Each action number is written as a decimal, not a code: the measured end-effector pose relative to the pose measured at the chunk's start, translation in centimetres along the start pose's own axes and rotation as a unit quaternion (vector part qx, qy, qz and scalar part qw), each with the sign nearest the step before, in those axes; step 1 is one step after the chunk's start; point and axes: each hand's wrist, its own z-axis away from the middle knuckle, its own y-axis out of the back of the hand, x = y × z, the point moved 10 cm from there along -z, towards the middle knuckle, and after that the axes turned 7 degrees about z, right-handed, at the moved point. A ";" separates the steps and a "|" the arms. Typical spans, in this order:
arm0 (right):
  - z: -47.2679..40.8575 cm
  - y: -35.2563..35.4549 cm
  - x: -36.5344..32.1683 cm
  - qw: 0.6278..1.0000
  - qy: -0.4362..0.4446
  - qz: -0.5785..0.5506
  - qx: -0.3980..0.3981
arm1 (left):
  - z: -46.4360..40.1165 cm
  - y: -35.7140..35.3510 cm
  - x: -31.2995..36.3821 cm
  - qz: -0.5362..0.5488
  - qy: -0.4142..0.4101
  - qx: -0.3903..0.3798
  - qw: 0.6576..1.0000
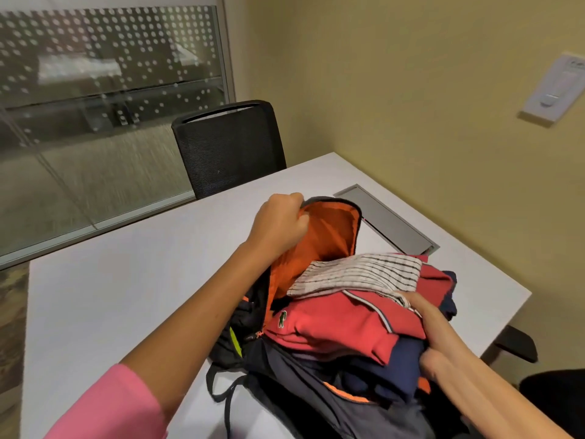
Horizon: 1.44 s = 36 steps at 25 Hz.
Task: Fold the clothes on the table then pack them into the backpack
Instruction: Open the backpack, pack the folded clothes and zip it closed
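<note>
Both hands are engaged at the backpack (pixel 316 394), which lies on the white bench (pixel 120 299) with its long axis running away from the person and its mouth turned up. The left hand (pixel 280 221) is closed on the far rim of the opening, and the orange-lined flap (pixel 329 229) is held up and back by it. The right hand (pixel 443 337) is clamped on the near right edge of the folded stack (pixel 345 315), thumb on top and fingers underneath, as far as can be judged, since the fingertips are hidden by cloth. A striped white garment (pixel 357 274) lies uppermost, a red polo shirt (pixel 335 324) under it, and navy pieces (pixel 389 369) at the bottom.

The stack is set across the mouth, its left end over the cavity and its right part still outside and above the lower lip. The cavity thus lies left of and below the right hand, which is the nearer one to the load. The coming move is judged to be a push leftward and down, while the opening is kept wide.
</note>
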 end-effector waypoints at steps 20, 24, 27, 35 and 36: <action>-5.0 0.1 3.9 0.856 -0.084 0.499 -0.105 | -0.5 3.8 -2.8 0.109 0.072 0.098 0.987; -2.2 1.3 0.4 0.521 0.077 0.818 -0.231 | -0.6 4.3 -4.4 0.086 0.089 0.097 0.988; -0.2 1.5 -0.2 0.494 0.074 0.810 -0.309 | -0.7 4.1 -5.0 0.072 0.098 0.084 0.989; 7.6 -10.8 -8.3 0.437 0.525 0.674 -0.282 | 0.0 1.9 2.3 0.011 0.004 -0.065 0.998; 8.9 -12.4 -9.7 0.421 0.574 0.653 -0.259 | 0.3 1.8 3.1 0.008 -0.008 -0.078 0.997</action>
